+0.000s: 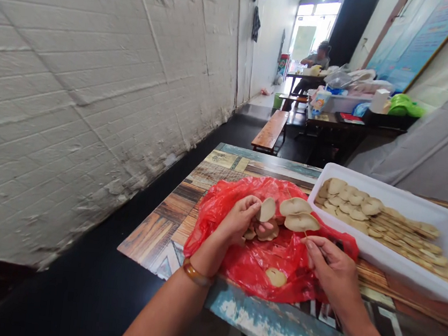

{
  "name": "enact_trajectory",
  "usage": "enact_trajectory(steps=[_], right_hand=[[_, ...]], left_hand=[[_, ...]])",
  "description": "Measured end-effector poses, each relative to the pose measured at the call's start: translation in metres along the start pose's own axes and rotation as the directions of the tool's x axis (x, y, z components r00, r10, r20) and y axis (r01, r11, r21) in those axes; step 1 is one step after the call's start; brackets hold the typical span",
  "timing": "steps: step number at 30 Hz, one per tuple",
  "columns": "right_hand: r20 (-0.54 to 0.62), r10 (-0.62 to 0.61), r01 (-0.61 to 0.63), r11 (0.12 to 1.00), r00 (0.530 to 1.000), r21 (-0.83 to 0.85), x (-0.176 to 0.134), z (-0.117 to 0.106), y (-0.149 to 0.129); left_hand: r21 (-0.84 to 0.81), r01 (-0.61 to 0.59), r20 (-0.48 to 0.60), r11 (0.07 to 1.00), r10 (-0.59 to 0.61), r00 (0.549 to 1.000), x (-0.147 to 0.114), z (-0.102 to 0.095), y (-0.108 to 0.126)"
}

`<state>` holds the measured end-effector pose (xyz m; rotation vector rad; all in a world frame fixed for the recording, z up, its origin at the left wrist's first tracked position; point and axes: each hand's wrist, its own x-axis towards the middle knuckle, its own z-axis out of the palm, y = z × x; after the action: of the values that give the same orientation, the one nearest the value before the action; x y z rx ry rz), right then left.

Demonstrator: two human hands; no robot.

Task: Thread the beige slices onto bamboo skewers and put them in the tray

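Between the thumb and fingers of my left hand [245, 216] is a thin, round beige slice [266, 209]. My right hand [329, 261] pinches the lower end of a thin skewer [306, 234], on which two larger folded beige slices [301, 221] are threaded. Both hands are over a spread red plastic bag [244, 275]. More slices lie on the bag behind my left fingers, partly hidden, and a single loose slice [276, 277] rests near its front edge. What food the slices are I cannot tell for certain.
A white plastic tub [393, 260] with rows of skewered slices [359, 205] stands on the patterned table [152, 230] at the right. Beyond are a wooden bench [272, 129], a cluttered table and a seated person [321, 55]. A white wall [95, 94] runs along the left.
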<state>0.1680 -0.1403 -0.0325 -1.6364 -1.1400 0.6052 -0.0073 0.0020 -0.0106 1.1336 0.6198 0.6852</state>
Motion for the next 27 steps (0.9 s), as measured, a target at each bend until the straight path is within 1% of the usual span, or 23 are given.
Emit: enact_trajectory(steps=[2,6,8,10,14,19,22,24,27], right_hand=[[0.038,0.003,-0.003,1.000,0.999,-0.005,-0.001,0.000,0.001],[0.118,-0.025,0.032,0.998,0.993,-0.060,-0.004,0.001,-0.001],[0.141,-0.038,0.051,0.994,0.989,-0.091,-0.005,0.001,-0.002],[0.150,-0.052,0.070,0.990,0.987,-0.119,-0.005,0.002,-0.004],[0.151,-0.062,0.087,0.983,0.987,-0.160,-0.004,0.003,-0.008],[0.145,-0.071,0.097,0.978,0.987,-0.184,-0.006,0.005,-0.010],[0.168,-0.070,0.102,0.976,0.983,-0.190,-0.006,0.005,-0.009],[0.182,-0.063,0.099,0.976,0.981,-0.196,-0.006,0.005,-0.008],[0.186,-0.061,0.098,0.975,0.981,-0.198,-0.005,0.005,-0.007]], left_hand=[[-0.113,0.010,-0.005,0.994,-0.011,1.000,0.000,0.001,0.003],[-0.285,-0.012,-0.044,0.958,-0.001,0.999,-0.001,0.001,0.009],[-0.356,-0.036,-0.059,0.934,0.016,0.998,-0.002,0.001,0.011],[-0.395,-0.056,-0.051,0.917,0.038,0.998,-0.003,0.000,0.011],[-0.414,-0.078,-0.003,0.907,0.085,0.996,-0.003,-0.001,0.010],[-0.388,-0.089,-0.022,0.917,0.088,0.996,-0.003,-0.003,0.008],[-0.399,-0.099,-0.022,0.912,0.098,0.995,-0.003,-0.004,0.008],[-0.401,-0.072,0.016,0.913,0.086,0.996,-0.003,-0.005,0.007],[-0.342,-0.004,0.074,0.940,0.032,0.997,-0.003,-0.006,0.007]])
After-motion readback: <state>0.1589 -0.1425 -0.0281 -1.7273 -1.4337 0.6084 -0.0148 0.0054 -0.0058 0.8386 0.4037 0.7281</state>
